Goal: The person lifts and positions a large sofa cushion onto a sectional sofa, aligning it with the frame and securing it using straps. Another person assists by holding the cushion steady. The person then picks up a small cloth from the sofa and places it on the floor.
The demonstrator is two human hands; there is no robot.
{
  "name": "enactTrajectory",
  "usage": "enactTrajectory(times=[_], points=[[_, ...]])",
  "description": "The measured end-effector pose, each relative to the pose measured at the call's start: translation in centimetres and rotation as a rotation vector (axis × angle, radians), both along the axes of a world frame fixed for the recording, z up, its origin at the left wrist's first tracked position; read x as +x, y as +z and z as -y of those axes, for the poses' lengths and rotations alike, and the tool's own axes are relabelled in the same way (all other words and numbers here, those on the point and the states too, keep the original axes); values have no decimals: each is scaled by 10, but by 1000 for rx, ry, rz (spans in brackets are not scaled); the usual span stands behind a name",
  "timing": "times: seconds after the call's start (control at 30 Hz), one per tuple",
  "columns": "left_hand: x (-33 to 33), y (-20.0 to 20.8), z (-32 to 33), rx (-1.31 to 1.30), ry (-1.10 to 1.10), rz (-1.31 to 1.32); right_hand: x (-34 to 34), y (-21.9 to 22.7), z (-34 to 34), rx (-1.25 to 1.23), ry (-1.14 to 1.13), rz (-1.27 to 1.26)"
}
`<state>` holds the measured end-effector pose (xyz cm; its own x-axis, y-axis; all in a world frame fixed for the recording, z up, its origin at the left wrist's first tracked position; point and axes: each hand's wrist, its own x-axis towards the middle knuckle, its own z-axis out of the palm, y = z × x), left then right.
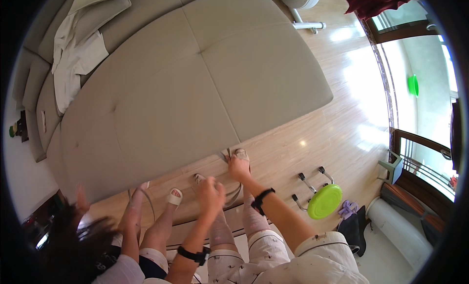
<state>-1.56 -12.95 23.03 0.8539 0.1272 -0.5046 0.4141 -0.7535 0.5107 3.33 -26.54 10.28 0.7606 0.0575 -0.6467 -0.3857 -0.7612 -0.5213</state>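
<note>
My right hand [238, 167] is closed around a thin greyish-beige strip [228, 152] just off the near edge of the sofa. One end of the strip sticks up past my fingers. A curved length of similar strip hangs lower down, between my two hands. My left hand [211, 196] is raised to the left of it with fingers curled and slightly blurred. Whatever the left hand holds, if anything, is hidden. Both wrists wear black bands. My legs, in white shorts, are below the hands.
A wide taupe sofa seat [161, 83] fills the far side, with pale cloth [88, 59] at left. Another person sits close on my left, a hand [82, 201] near the sofa edge. A green-topped stool [325, 202] lies tipped at right, near purple slippers [348, 209].
</note>
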Motion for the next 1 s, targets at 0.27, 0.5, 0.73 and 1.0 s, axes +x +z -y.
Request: enactTrajectory(times=[0.27,0.5,0.73,1.0], points=[[130,-24,-42,27,-86,345,83,-145,8,-130,152,-141],[77,-68,-16,-179,40,173,42,-100,21,39,-12,-219],[43,-46,2,-363,-3,-32,1,-62,41,14,48,-144],[34,45,-59,-241,-99,-69,30,178,12,814,-443,-352]])
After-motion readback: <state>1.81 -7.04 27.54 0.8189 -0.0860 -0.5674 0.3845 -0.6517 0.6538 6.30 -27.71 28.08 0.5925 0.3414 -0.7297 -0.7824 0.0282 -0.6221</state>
